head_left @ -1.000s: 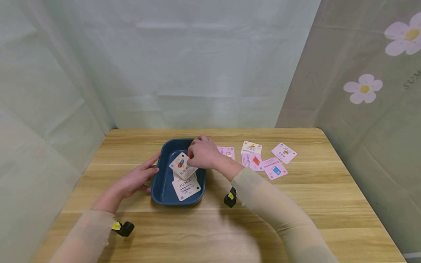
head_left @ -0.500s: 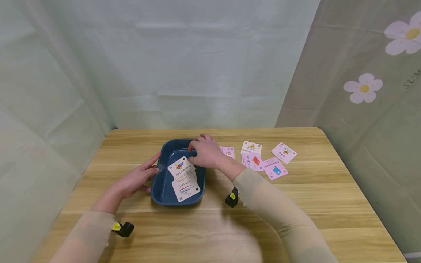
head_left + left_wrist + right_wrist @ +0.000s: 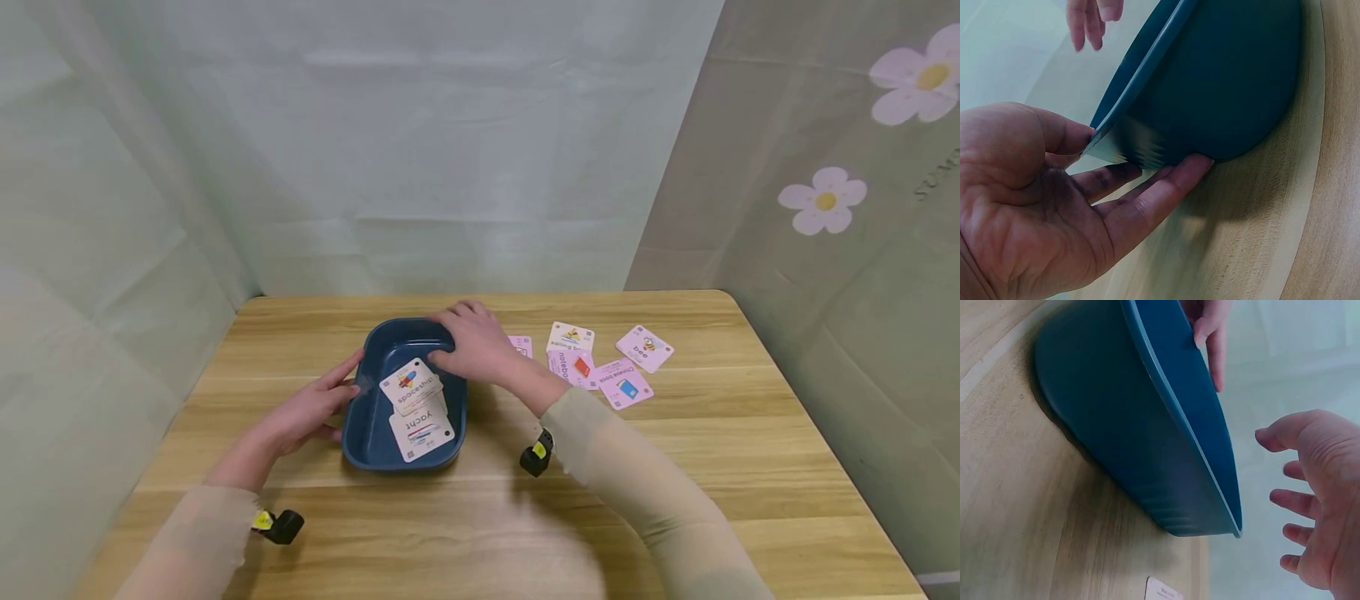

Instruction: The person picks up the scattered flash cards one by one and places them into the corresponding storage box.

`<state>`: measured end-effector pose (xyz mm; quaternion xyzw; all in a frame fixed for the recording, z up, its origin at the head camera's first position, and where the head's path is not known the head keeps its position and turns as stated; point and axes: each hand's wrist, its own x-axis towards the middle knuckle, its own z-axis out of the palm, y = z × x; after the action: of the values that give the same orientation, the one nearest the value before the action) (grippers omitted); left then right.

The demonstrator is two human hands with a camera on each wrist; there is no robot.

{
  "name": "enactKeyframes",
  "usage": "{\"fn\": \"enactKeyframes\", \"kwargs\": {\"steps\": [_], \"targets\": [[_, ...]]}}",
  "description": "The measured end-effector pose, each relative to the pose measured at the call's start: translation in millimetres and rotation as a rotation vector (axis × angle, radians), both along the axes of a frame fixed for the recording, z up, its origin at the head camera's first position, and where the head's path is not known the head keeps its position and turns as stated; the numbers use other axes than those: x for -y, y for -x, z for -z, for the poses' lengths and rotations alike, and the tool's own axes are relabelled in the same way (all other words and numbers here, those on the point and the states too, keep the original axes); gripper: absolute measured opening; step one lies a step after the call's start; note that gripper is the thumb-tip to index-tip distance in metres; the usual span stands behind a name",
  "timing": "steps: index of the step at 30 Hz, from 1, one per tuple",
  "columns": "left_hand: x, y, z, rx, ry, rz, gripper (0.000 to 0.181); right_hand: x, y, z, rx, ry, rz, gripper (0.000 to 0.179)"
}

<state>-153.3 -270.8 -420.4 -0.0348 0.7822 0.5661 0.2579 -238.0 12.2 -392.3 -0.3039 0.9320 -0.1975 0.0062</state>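
My left hand (image 3: 309, 417) holds the left side of a dark blue plastic tub (image 3: 360, 454), thumb at the rim and fingers along the outer wall (image 3: 1210, 81). Inside the tub lie several word cards: a spaceship card (image 3: 411, 385) on top, overlapping a yacht card (image 3: 422, 433). My right hand (image 3: 474, 343) hovers over the tub's far right edge. In the right wrist view its fingers (image 3: 1294, 503) are spread apart and hold nothing, clear of the rim.
Right of the tub on the wooden table (image 3: 675, 483) are a sailing card (image 3: 570, 335), a notebook card (image 3: 572, 367), a Chinese book card (image 3: 624, 384) and a bee card (image 3: 645, 348). Another pink card (image 3: 521, 345) is partly hidden behind my right hand. Cloth hangs behind.
The spaceship card has left my right fingers and now lies flat on the other cards in the tub. My right hand has opened and shifted slightly right. The left hand stays put.
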Motion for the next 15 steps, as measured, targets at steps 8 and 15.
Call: {"fn": "enactKeyframes", "kwargs": {"steps": [8, 15], "targets": [[1.3, -0.2, 0.5, -0.004, -0.003, 0.006, 0.067, -11.9, -0.4, -2.1, 0.005, 0.098, -0.001, 0.074], [0.9, 0.5, 1.3, -0.002, -0.002, 0.008, 0.067, -24.2, -0.8, -7.8, -0.022, 0.117, 0.014, 0.074]]}}
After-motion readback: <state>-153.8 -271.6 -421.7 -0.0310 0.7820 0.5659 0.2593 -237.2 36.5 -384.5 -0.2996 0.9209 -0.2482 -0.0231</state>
